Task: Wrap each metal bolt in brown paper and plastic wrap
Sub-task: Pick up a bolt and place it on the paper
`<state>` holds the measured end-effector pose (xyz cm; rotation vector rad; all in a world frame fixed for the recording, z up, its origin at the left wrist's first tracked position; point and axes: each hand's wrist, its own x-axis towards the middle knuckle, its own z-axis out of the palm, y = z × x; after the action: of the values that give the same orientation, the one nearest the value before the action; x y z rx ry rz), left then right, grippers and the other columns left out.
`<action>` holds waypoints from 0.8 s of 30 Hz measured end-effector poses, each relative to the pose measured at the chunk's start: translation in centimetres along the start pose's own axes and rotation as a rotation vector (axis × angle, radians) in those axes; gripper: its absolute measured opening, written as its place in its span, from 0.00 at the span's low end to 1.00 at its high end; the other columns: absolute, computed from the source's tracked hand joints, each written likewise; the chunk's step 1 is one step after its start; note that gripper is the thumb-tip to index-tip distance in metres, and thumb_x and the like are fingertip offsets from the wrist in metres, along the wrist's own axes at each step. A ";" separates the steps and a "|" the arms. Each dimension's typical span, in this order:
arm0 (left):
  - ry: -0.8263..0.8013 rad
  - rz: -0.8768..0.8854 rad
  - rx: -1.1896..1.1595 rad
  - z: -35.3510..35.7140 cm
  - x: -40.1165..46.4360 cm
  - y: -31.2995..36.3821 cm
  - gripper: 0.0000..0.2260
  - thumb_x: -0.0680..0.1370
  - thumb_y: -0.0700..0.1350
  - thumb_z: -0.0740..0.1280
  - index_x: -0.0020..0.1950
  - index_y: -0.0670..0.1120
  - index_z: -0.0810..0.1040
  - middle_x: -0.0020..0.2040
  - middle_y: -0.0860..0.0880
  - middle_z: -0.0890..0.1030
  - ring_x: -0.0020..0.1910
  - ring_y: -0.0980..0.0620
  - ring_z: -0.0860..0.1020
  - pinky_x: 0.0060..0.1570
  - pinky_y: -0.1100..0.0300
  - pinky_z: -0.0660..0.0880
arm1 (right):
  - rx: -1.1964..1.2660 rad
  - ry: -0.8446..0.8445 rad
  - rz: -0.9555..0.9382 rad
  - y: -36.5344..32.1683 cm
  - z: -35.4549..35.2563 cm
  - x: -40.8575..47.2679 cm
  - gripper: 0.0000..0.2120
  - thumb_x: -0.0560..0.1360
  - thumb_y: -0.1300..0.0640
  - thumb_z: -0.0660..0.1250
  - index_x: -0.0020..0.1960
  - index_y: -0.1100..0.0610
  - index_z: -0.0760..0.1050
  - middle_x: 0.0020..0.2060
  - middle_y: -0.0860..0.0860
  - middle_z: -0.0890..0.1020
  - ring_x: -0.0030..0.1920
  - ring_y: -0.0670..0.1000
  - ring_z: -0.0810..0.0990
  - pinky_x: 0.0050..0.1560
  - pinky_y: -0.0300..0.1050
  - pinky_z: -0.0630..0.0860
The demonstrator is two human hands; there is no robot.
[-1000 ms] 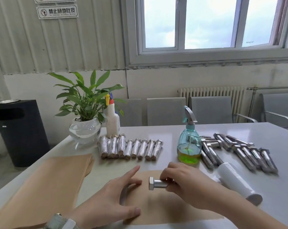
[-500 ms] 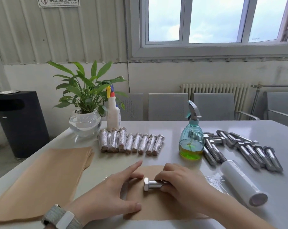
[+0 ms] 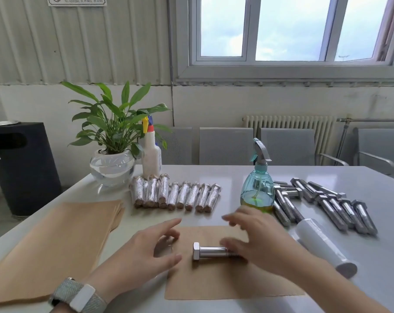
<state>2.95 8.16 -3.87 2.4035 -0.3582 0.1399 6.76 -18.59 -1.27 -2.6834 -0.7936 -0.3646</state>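
The bolt [image 3: 210, 253] is lying flat on a single sheet of brown paper [image 3: 216, 281] near the front edge of the table [image 3: 327, 175]. Its long axis runs left-right, hex head pointing left, threaded end pointing right. That threaded tip is mostly hidden under the right hand [image 3: 257, 239], so you can't really see how far the thread goes. The right hand has its fingers spread and fairly straight, thumb just touching the shank near the thread, not gripping it; the fingertips are motion-blurred. The left hand [image 3: 144, 254] rests at the paper's left edge, fingers loosely spread, holding nothing, just beside the bolt head but not touching it. A watch [image 3: 78, 297] is on that wrist.

Further out: a stack of brown paper sheets [image 3: 55, 240] on the left, partly cut off by the frame. Behind, a row of wrapped bolts [image 3: 175, 194] sits by a potted plant [image 3: 112, 141] and a white spray bottle [image 3: 151, 154]. To the right is a teal spray bottle [image 3: 258, 188], a pile of bare bolts [image 3: 322, 202], and a roll of plastic wrap [image 3: 324, 245].
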 end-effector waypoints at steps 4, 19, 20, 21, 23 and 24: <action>0.202 0.010 0.082 -0.2 0.1 0.1 0.18 0.75 0.49 0.71 0.64 0.61 0.74 0.52 0.66 0.79 0.55 0.73 0.73 0.52 0.80 0.65 | 0.130 0.280 0.426 5.3 -6.3 2.5 0.33 0.71 0.36 0.69 0.67 0.56 0.71 0.60 0.52 0.78 0.58 0.52 0.76 0.54 0.46 0.71; 0.390 -0.054 0.066 -0.9 0.1 0.1 0.08 0.76 0.44 0.70 0.50 0.56 0.83 0.41 0.61 0.81 0.45 0.64 0.78 0.46 0.65 0.72 | 0.751 0.348 0.435 7.3 -3.2 10.7 0.17 0.72 0.68 0.70 0.59 0.60 0.75 0.48 0.58 0.81 0.45 0.57 0.84 0.45 0.43 0.77; 0.401 -0.067 0.070 -0.9 0.1 0.2 0.07 0.76 0.44 0.70 0.50 0.56 0.83 0.41 0.61 0.81 0.45 0.64 0.78 0.48 0.63 0.73 | 0.725 0.356 0.428 6.8 -3.6 10.6 0.18 0.72 0.69 0.68 0.60 0.60 0.74 0.47 0.56 0.81 0.43 0.58 0.85 0.45 0.44 0.78; 0.426 -0.085 0.079 -1.0 0.1 0.3 0.07 0.76 0.44 0.69 0.49 0.56 0.83 0.41 0.61 0.81 0.44 0.63 0.78 0.51 0.59 0.74 | 0.708 0.353 0.401 6.2 -4.1 10.5 0.19 0.72 0.69 0.67 0.61 0.59 0.74 0.48 0.55 0.81 0.41 0.57 0.85 0.46 0.47 0.78; 0.510 -0.138 0.096 -1.2 0.2 0.4 0.08 0.76 0.42 0.68 0.47 0.56 0.82 0.40 0.59 0.82 0.43 0.60 0.79 0.55 0.53 0.73 | 0.713 0.314 0.303 4.6 -5.9 10.1 0.20 0.73 0.69 0.68 0.63 0.58 0.73 0.53 0.51 0.82 0.37 0.54 0.84 0.47 0.48 0.79; 0.554 -0.170 0.092 -1.4 0.2 0.4 0.10 0.76 0.41 0.66 0.46 0.56 0.81 0.39 0.58 0.82 0.43 0.58 0.79 0.56 0.51 0.73 | 0.702 0.280 0.261 3.7 -6.9 9.7 0.19 0.73 0.68 0.69 0.62 0.57 0.74 0.54 0.50 0.83 0.37 0.53 0.84 0.47 0.48 0.80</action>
<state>3.04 8.69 -2.50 2.3503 0.1118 0.7365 15.63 -19.39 7.37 -1.9850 -0.3794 -0.3120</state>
